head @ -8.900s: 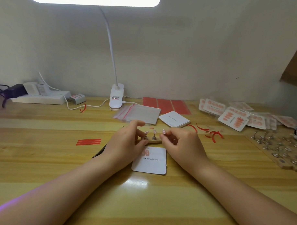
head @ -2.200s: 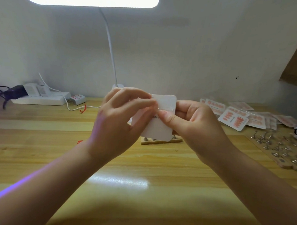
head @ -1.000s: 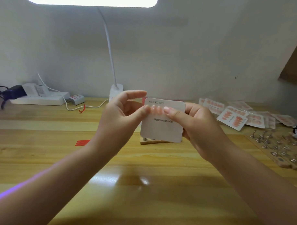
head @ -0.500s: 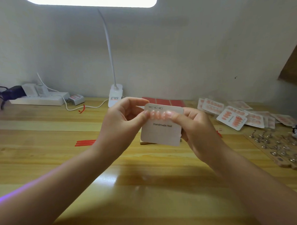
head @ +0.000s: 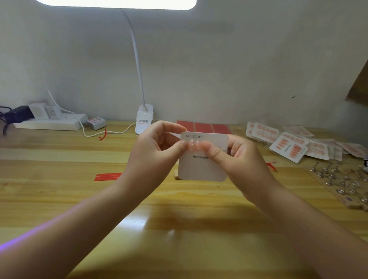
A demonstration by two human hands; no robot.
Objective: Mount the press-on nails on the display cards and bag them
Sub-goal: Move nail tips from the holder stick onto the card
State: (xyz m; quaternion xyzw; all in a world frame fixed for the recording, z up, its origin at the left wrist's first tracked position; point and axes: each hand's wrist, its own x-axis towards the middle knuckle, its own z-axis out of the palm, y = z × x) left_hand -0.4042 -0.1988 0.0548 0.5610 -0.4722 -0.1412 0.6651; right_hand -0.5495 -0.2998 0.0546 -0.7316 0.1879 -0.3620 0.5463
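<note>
Facing the camera, upright card (head: 202,167) between both hands (head: 199,158)

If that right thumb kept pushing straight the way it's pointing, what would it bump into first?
Probably the left hand's thumb. The right hand pinches the display card, its thumb aimed leftward along the row of press-on nails, though depth is hard to judge.

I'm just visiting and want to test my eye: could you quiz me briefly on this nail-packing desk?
1. True or false: the white square display card lies flat on the wooden desk.
2. Which hands hold it? A left only; B right only; C both.
3. What word is printed mid-card?

Key: 1 false, it is held up. 2 C, the left hand and right hand pinch it, thumbs over the pale pink nails. 3 Handmade.
</note>
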